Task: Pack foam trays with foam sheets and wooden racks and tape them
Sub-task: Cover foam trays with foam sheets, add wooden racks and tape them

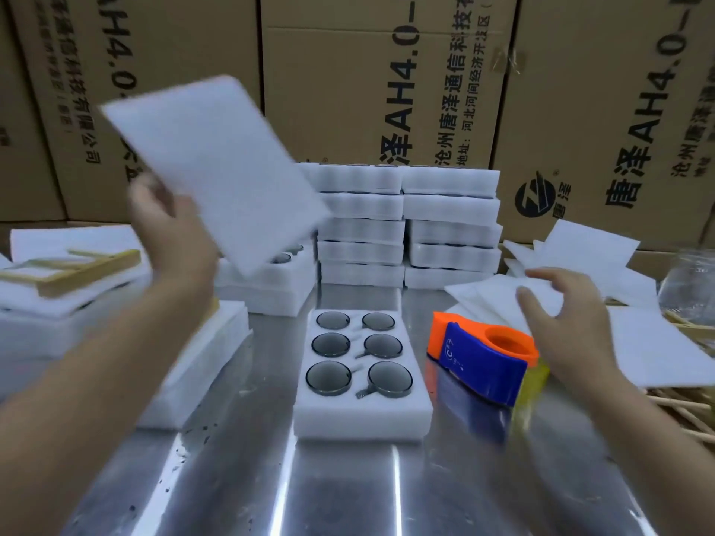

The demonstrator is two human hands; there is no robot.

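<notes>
A white foam tray [361,417] with several round glass pieces in its pockets lies on the steel table [348,489] in the middle. My left hand [170,234] is raised at the left and holds a white foam sheet [220,164] by its lower edge, tilted in the air. My right hand [568,315] hovers with spread fingers over loose foam sheets [487,295], just right of an orange and blue tape dispenser [483,361]. A wooden rack [77,268] rests on foam at the far left.
Two stacks of closed foam trays [410,222] stand behind the open tray. More foam blocks [209,365] lie at the left. Loose sheets [580,245], wooden sticks [685,412] and a glass jar [692,288] crowd the right. Cardboard boxes [387,90] wall the back.
</notes>
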